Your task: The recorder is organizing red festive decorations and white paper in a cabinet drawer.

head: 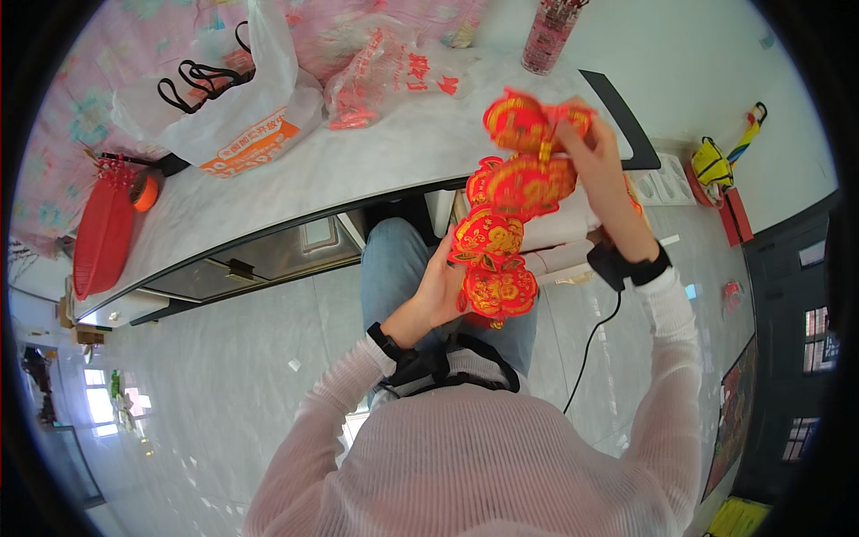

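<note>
A string of red and gold festive hanging ornaments (493,235) runs between my hands, its several fruit-shaped pieces bearing gold patterns. My left hand (439,288) grips the lower pieces from the side, above my lap. Higher up, over the edge of the tabletop, my right hand (590,144) is closed around the top end. The upper pieces are blurred, and their backs are hidden. Beneath my right forearm is an open drawer (570,275) with pale contents that I see only in part.
On the marble-patterned counter (282,194) lie a white plastic bag (268,127) with black straps and a clear bag with red print (396,80). A red basket (104,235) stands left, a pink patterned vase (551,37) at the back. A black cable (587,349) hangs from my right wristband.
</note>
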{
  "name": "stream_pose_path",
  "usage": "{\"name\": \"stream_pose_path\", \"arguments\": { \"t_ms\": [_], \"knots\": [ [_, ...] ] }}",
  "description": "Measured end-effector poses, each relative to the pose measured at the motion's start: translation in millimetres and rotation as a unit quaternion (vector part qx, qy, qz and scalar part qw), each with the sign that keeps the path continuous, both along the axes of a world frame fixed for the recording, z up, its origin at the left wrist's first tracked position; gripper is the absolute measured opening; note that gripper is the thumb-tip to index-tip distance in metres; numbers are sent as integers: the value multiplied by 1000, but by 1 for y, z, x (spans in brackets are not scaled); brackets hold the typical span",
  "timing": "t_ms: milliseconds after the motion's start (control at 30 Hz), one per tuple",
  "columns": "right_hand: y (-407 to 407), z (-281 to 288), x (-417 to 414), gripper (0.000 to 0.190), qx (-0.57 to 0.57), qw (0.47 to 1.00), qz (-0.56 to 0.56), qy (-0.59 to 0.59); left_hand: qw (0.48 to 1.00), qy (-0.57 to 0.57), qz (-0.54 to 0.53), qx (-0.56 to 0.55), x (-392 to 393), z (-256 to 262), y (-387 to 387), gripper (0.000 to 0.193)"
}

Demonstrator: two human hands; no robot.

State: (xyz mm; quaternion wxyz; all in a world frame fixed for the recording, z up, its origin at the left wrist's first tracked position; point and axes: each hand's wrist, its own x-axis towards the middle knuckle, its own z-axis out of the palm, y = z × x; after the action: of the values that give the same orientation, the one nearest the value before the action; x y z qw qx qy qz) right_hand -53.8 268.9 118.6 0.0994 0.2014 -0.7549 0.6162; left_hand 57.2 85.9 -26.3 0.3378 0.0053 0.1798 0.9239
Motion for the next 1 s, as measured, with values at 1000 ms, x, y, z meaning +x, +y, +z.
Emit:
{"name": "stream_pose_path", "arguments": {
  "t_ms": [1000],
  "knots": [
    [38,-137,83,54,-28,988,149,15,977,-74,198,19,-32,1,1,47]
  ]
}}
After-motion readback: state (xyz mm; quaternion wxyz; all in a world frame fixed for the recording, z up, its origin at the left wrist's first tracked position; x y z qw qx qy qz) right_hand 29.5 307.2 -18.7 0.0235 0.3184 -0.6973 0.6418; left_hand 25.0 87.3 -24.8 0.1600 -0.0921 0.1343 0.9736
